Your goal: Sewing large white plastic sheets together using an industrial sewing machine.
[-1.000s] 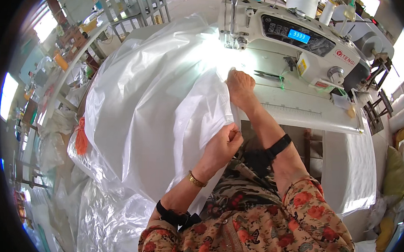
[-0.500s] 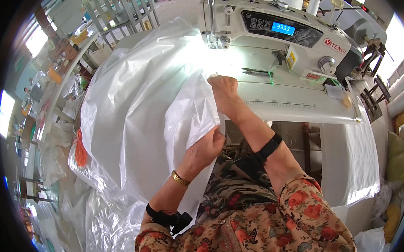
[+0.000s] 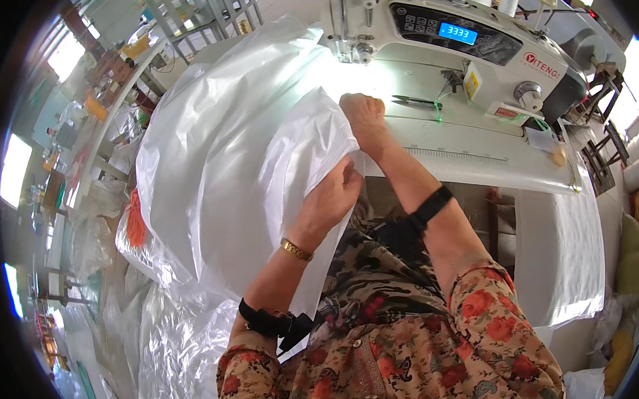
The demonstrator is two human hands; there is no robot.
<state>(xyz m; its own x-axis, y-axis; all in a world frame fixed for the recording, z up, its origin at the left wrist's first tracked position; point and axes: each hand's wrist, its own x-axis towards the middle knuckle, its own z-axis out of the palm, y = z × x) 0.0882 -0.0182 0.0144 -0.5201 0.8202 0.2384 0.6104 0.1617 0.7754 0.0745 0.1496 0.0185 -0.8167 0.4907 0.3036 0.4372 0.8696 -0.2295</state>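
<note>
Near the front edge of the tabletop [image 3: 474, 137], the left hand [image 3: 333, 194] hides its own fingertips; the right hand [image 3: 365, 121] also does so. The white sheet [image 3: 212, 172] covers most of the tabletop's left edge. The upper picture edge cuts the sewing machine [image 3: 451, 34]; strong glare washes out its needle area. Small things [image 3: 95, 107] at far left are too blurred to tell.

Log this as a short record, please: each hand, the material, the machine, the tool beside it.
Left hand: curled, gripping the white sheeting
Right hand: at the sheeting's edge; fingertips hidden
Material: glossy white sheeting, mostly left of both hands
Sewing machine: display lit blue
Thread snips: on the sewing table, right of the right hand
</note>
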